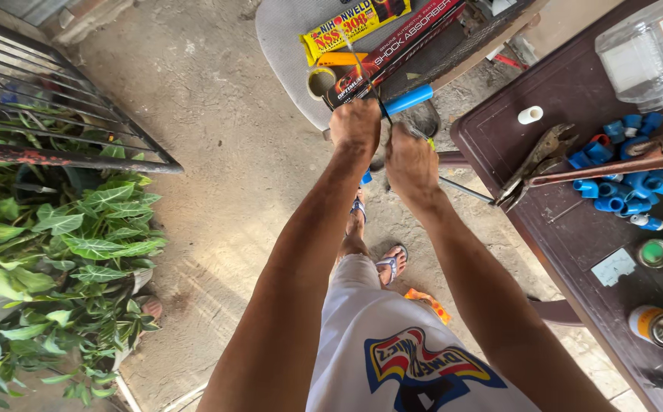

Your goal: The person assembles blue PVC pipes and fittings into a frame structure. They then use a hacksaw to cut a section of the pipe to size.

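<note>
A: Our left hand is closed around the blue-handled tool; our right hand grips something below it, over the chair.

B: Work looks midway; what's held is probably a thin rod.

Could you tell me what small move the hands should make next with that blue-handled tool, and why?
Probably steady the grip first. Both the left hand and the right hand are closed around the blue-handled tool in mid-air above the concrete floor, with a thin wire rising from the fists. What the tool bites on is hidden, so a firmer hold seems wise before pulling.
</note>
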